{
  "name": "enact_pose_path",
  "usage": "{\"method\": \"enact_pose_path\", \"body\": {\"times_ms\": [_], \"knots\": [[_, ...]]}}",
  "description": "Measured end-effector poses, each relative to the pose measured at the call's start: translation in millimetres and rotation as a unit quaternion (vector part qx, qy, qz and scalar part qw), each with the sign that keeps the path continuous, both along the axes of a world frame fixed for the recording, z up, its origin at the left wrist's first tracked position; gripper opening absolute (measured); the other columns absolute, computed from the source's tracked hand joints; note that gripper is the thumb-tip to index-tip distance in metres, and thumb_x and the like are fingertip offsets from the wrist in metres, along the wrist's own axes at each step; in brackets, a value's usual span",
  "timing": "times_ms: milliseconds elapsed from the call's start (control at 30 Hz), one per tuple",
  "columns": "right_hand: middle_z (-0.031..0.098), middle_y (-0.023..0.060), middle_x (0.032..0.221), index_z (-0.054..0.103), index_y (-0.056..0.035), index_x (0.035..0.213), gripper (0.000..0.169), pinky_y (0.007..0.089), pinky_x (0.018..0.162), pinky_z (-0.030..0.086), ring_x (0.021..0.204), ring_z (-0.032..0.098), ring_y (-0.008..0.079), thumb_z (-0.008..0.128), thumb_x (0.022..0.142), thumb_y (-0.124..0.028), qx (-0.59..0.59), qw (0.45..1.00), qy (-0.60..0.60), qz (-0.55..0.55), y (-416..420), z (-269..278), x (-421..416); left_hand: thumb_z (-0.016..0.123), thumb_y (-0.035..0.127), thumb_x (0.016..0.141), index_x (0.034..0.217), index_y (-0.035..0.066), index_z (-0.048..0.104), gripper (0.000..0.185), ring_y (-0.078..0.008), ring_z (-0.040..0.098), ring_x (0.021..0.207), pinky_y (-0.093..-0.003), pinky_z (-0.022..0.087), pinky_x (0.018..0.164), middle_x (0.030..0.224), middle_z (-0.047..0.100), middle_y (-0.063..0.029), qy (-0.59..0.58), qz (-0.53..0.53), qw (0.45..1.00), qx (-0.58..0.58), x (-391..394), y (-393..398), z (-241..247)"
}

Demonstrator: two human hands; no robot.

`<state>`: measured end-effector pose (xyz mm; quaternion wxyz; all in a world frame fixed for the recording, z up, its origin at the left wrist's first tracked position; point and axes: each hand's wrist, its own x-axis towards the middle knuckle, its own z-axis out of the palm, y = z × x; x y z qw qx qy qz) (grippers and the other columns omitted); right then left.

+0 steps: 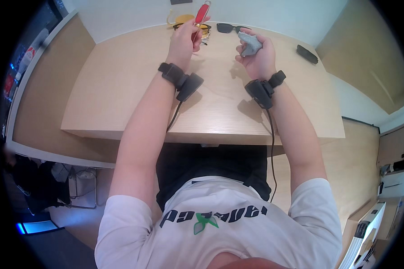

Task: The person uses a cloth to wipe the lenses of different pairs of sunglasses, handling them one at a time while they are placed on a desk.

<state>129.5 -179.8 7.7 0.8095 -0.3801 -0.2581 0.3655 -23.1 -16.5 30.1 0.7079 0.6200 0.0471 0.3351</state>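
Note:
A pair of glasses with a red lens (202,13) is gripped in my left hand (192,38), raised over the back of the wooden desk. In my right hand (257,50) is a crumpled grey cloth (250,43), held between thumb and fingers. Behind my left hand lie yellow-lensed glasses (185,18) and other glasses with dark frames (205,27), partly hidden by the hand. Dark sunglasses (225,28) rest on the desk between my hands, near the wall, their right part close behind my right hand.
A black glasses case (307,54) lies at the right of the wooden desk (128,84). Panels stand at both sides, and a wall closes the back. Cables hang from the black devices strapped to both wrists. At the far left, a person in dark clothes (37,181) is partly visible.

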Motion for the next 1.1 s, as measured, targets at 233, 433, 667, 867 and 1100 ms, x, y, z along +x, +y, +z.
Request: {"method": "enact_pose_path", "body": {"times_ms": [233,433,667,867,1100], "knots": [[0.062,0.003,0.091,0.062,-0.0095,0.121,0.04,0.0331,0.066,0.046,0.077,0.055,0.0154,0.044,0.099,-0.037,-0.051,0.998,0.002,0.043,2,4,-10,0.053,0.022,0.1,0.138,0.009,0.054,0.04,-0.0091,0.052,0.072,-0.0182,0.045,0.061,0.074,0.051,0.0046,0.079,-0.163,0.951,-0.25,3,1,-7],[0.061,-0.0003,0.09,0.063,-0.0099,0.123,0.042,0.0267,0.06,0.04,0.076,0.054,0.0117,0.05,0.098,-0.04,-0.089,0.988,-0.051,0.117,-5,10,-17,0.061,0.019,0.098,0.131,0.01,0.057,0.035,-0.008,0.052,0.064,-0.0213,0.044,0.051,0.07,0.052,0.0048,0.069,-0.204,0.925,-0.313,6,9,-12],[0.06,-0.0007,0.091,0.062,-0.008,0.126,0.044,0.0236,0.054,0.033,0.07,0.047,0.0086,0.05,0.096,-0.038,-0.063,0.989,-0.049,0.121,-11,12,-13,0.07,0.015,0.091,0.128,0.009,0.057,0.039,-0.0007,0.031,0.057,-0.0195,0.023,0.048,0.074,0.037,0.0096,0.142,-0.052,0.988,0.023,7,-2,-8],[0.059,0.0042,0.1,0.058,-0.0066,0.13,0.046,0.0257,0.062,0.039,0.08,0.049,0.0138,0.047,0.09,-0.026,0.03,0.987,0.003,0.156,-16,21,-16,0.08,0.014,0.082,0.136,0.01,0.051,0.061,-0.0003,0.032,0.061,-0.0192,0.024,0.05,0.076,0.038,0.0104,0.129,-0.038,0.983,0.127,6,-12,-9],[0.059,0.0087,0.118,0.049,-0.0055,0.135,0.052,0.0312,0.075,0.047,0.101,0.056,0.019,0.045,0.083,-0.01,0.033,0.988,-0.04,0.146,-11,14,-9,0.08,0.013,0.08,0.139,0.011,0.05,0.066,-0.0035,0.039,0.067,-0.0209,0.035,0.059,0.079,0.043,0.009,0.16,-0.028,0.957,0.238,14,-14,-25]]}}
